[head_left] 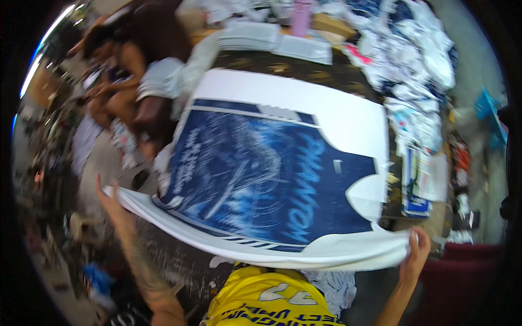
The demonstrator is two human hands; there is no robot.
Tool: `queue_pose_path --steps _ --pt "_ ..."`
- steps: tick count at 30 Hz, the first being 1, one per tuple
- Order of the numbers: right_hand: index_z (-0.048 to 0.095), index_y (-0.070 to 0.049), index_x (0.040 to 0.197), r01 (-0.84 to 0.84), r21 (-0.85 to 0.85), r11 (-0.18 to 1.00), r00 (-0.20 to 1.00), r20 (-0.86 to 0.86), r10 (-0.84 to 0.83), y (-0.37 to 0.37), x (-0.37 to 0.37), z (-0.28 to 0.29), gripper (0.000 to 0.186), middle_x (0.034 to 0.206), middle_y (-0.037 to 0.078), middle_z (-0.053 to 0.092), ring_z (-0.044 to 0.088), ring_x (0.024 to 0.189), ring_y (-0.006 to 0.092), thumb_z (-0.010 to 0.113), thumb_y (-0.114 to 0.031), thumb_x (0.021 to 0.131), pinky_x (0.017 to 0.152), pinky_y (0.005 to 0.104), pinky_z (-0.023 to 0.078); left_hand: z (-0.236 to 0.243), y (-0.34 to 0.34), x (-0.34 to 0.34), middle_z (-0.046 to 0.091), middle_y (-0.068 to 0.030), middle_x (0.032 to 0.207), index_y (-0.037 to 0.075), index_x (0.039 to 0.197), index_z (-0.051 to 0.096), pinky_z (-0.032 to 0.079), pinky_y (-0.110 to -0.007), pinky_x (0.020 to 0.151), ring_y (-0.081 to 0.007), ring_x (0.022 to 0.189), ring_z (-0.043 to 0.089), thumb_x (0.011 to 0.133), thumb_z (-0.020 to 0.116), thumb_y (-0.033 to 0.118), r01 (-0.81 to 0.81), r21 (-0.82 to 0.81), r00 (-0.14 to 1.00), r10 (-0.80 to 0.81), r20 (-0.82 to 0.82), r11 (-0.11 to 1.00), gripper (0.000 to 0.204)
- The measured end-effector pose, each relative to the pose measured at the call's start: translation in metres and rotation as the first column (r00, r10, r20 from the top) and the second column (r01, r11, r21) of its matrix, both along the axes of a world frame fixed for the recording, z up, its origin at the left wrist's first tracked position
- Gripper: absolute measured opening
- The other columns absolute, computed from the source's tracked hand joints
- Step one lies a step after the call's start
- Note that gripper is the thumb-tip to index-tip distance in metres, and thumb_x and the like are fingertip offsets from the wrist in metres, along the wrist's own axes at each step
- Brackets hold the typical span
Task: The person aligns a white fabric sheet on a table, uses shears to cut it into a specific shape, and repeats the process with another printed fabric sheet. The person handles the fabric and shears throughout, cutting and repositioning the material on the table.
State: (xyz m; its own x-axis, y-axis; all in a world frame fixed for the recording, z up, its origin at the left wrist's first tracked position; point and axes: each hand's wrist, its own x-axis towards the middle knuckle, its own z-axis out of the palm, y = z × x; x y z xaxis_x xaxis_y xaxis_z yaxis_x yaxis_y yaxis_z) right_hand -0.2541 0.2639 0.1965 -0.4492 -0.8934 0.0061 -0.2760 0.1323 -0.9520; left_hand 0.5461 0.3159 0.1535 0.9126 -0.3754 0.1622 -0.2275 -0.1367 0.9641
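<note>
A large white sheet, seemingly fabric, printed with a navy and light-blue sleeveless jersey panel [255,168], spreads over the dark table in front of me. Its near edge is lifted and sags in a soft curve between my hands. At the near left corner my left hand [113,204] grips the edge, one finger sticking up. My right hand [417,247] pinches the near right corner, fingers folded over the cloth. The far part of the sheet lies flat. Slight blur hides the exact finger contact on the left.
Stacks of folded white pieces [249,37] and a pink bottle [300,19] stand at the far edge. White and navy cloth [402,54] is heaped at the far right, above a blue and white box [416,185]. A seated person [117,76] is at the far left.
</note>
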Motion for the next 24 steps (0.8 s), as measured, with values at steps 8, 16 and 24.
queue_pose_path --steps 8,16,24 --pt "0.072 0.000 0.124 -0.349 0.210 0.913 0.807 -0.427 0.407 -0.247 -0.008 0.086 0.036 0.102 0.002 0.072 0.068 0.100 0.0111 0.081 -0.011 0.090 0.091 0.0293 0.053 -0.032 -0.365 0.097 0.077 -0.0048 0.104 0.006 0.131 0.068 0.059 -0.029 0.077 -0.0157 0.094 0.076 0.103 0.075 0.030 0.652 0.309 0.758 -0.594 -0.268 0.692 0.038" --pt "0.075 -0.003 0.120 -0.164 0.152 0.975 0.979 -0.094 0.179 -0.376 0.009 -0.021 0.033 0.099 0.000 0.073 0.062 0.085 0.0077 0.075 -0.032 0.105 0.077 0.0259 0.048 -0.177 -0.519 0.085 0.078 -0.0157 0.095 -0.002 0.117 0.080 0.055 -0.042 0.082 -0.0285 0.085 0.071 0.090 0.084 0.038 0.299 0.663 0.803 -0.556 0.214 0.686 0.048" --pt "0.072 -0.001 0.109 0.047 0.335 0.941 0.925 -0.369 0.085 -0.446 0.014 -0.133 0.039 0.079 -0.003 0.056 0.048 0.070 0.0091 0.079 -0.039 0.101 0.065 0.0283 0.042 -0.210 -0.566 0.096 0.078 -0.0274 0.112 0.000 0.119 0.080 0.056 -0.048 0.094 -0.0452 0.108 0.075 0.091 0.083 0.042 0.137 0.756 0.680 -0.616 0.398 0.640 0.051"
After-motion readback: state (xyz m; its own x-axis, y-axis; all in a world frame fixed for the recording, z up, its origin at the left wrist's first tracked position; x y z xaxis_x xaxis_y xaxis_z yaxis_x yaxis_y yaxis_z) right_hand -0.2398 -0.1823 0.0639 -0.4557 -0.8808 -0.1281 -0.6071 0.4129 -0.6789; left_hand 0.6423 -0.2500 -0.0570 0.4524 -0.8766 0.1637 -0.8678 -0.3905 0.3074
